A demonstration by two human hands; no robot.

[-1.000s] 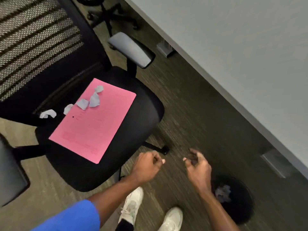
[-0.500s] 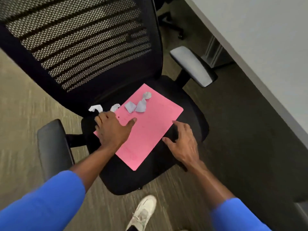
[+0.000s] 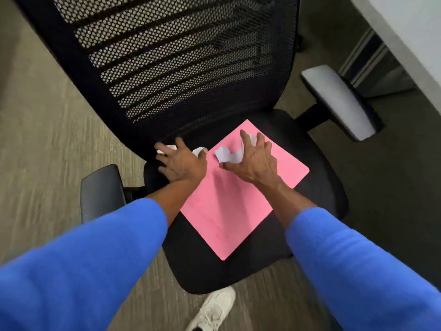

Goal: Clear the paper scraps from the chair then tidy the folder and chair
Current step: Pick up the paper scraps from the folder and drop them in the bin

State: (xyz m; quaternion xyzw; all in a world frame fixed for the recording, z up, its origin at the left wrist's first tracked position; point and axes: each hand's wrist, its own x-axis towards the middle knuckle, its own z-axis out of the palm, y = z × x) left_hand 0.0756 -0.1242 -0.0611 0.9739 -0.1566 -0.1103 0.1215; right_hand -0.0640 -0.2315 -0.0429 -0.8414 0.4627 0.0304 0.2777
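A pink folder (image 3: 233, 206) lies at an angle on the black seat of the office chair (image 3: 317, 187). White paper scraps sit at its far end. My left hand (image 3: 181, 163) is spread flat at the folder's left corner, with one scrap (image 3: 170, 147) at its fingertips and another scrap (image 3: 200, 150) by its thumb. My right hand (image 3: 255, 161) arches over the folder, fingers apart and curled around a crumpled scrap (image 3: 225, 155). A further scrap (image 3: 250, 137) shows between its fingers. Neither hand has lifted anything.
The chair's mesh backrest (image 3: 179, 68) rises just behind the scraps. A grey armrest (image 3: 338, 101) sticks out on the right and a black armrest (image 3: 102, 192) on the left. A white desk (image 3: 420, 32) runs along the upper right. My white shoe (image 3: 214, 309) stands on the carpet below the seat.
I have leaned closer over the chair. Both hands moved up from the floor side onto the seat and reached the scraps, the right hand sliding from the folder's edge to over them.
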